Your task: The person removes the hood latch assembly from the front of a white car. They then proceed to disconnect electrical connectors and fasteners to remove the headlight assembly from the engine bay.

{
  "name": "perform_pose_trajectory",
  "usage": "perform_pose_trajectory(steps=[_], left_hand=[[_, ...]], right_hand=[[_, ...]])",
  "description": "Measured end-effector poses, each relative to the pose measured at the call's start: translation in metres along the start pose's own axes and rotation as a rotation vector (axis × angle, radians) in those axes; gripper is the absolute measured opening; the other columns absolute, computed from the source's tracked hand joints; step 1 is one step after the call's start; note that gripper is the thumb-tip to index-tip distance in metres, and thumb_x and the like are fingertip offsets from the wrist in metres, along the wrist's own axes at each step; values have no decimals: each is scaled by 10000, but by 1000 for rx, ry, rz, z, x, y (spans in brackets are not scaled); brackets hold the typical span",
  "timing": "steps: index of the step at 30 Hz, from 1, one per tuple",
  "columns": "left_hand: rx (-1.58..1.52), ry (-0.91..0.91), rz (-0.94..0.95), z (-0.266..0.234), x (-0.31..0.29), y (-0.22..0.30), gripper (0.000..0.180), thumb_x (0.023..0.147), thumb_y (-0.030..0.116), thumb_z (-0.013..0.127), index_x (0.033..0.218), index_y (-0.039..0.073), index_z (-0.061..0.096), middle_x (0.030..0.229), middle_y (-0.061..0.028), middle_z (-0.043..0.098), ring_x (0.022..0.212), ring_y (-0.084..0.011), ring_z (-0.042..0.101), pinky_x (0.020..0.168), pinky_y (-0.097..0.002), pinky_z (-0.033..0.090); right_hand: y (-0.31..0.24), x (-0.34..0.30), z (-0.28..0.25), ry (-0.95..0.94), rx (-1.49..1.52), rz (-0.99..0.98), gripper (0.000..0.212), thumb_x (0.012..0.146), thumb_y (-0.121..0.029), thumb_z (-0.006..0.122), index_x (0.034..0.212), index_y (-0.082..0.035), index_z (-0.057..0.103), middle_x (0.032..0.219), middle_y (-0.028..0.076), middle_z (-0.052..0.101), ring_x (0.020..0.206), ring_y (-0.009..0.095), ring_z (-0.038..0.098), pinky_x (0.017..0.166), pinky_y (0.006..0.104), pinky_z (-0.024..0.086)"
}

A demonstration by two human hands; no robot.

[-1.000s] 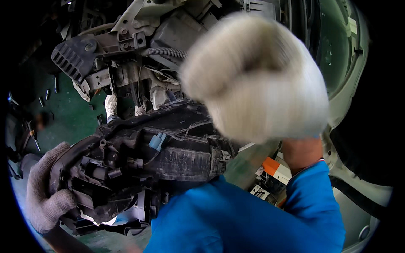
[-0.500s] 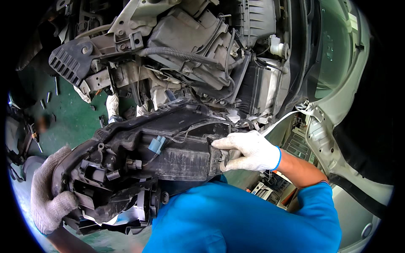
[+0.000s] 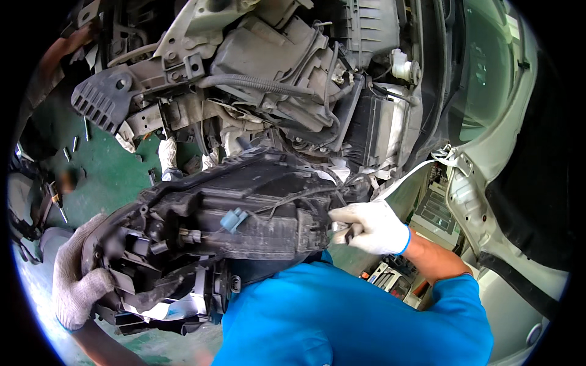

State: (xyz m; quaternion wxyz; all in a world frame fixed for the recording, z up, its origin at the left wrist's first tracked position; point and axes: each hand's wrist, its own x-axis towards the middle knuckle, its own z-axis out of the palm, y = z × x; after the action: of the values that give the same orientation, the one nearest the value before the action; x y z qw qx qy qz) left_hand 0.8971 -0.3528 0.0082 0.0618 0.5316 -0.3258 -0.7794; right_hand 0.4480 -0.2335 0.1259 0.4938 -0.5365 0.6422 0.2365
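A car headlight assembly [image 3: 256, 226], its dark back side up, lies across in front of my blue-shirted body. Wiring and a pale blue plug [image 3: 232, 220] sit on its back. My left hand [image 3: 82, 277], in a knitted work glove, wraps round its left end, thumb on the near side. Just off the right end, my right hand [image 3: 373, 227], in a white glove, pinches a small dark bulb socket [image 3: 349, 235] with a light tip. My fingers partly hide the socket. I cannot tell whether a wire joins it to the headlight.
Beyond lies the car's exposed front, with a corrugated hose [image 3: 256, 85] and a slotted grey bracket [image 3: 101, 100]. The open door frame [image 3: 467, 189] stands at right. Tools [image 3: 58, 198] lie on the green floor at left. Another person's arm [image 3: 67, 46] shows at far left.
My right hand has drawn away to the right from the headlight's end, with the socket in its fingers. The headlight's left end and my left hand have shifted slightly right. Another person's arm has appeared.
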Motion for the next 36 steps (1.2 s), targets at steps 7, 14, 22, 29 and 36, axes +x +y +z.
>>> perform_pose_trajectory(steps=[7,14,22,29,36], left_hand=[[55,-32,11,5,5,8,1271,531,650,941,1414,-151,501,1315,-206,658,1187,-271,665,1052,-389,505],[-55,-97,-48,3,8,-17,1305,462,454,1040,1470,-131,451,1367,-173,644,1250,-234,624,1109,-368,464],[44,-110,-27,-24,21,-53,1157,604,568,955,1450,-88,515,1333,-139,662,1204,-218,630,1066,-365,474],[21,-172,-15,-22,26,-46,1047,686,520,942,1451,-64,528,1336,-146,676,1192,-241,658,1055,-387,503],[16,-209,12,-20,32,-42,1025,703,470,939,1472,-58,515,1359,-140,665,1224,-245,637,1078,-386,484]], right_hand=[[16,6,-29,250,716,-56,517,861,-110,796,1353,-33,656,1164,52,745,771,81,651,693,246,536],[25,-18,-56,669,885,181,522,904,-177,759,1360,34,616,894,38,743,558,45,594,484,187,439],[108,-43,81,313,499,283,542,892,-274,799,1341,-10,647,1123,115,745,859,169,708,736,308,574],[61,-35,144,332,327,-35,728,796,-405,840,1420,-144,571,1339,139,611,751,239,735,731,379,597],[41,-22,176,512,313,80,710,816,-479,798,1390,-157,529,1229,149,605,908,412,696,770,517,576]])
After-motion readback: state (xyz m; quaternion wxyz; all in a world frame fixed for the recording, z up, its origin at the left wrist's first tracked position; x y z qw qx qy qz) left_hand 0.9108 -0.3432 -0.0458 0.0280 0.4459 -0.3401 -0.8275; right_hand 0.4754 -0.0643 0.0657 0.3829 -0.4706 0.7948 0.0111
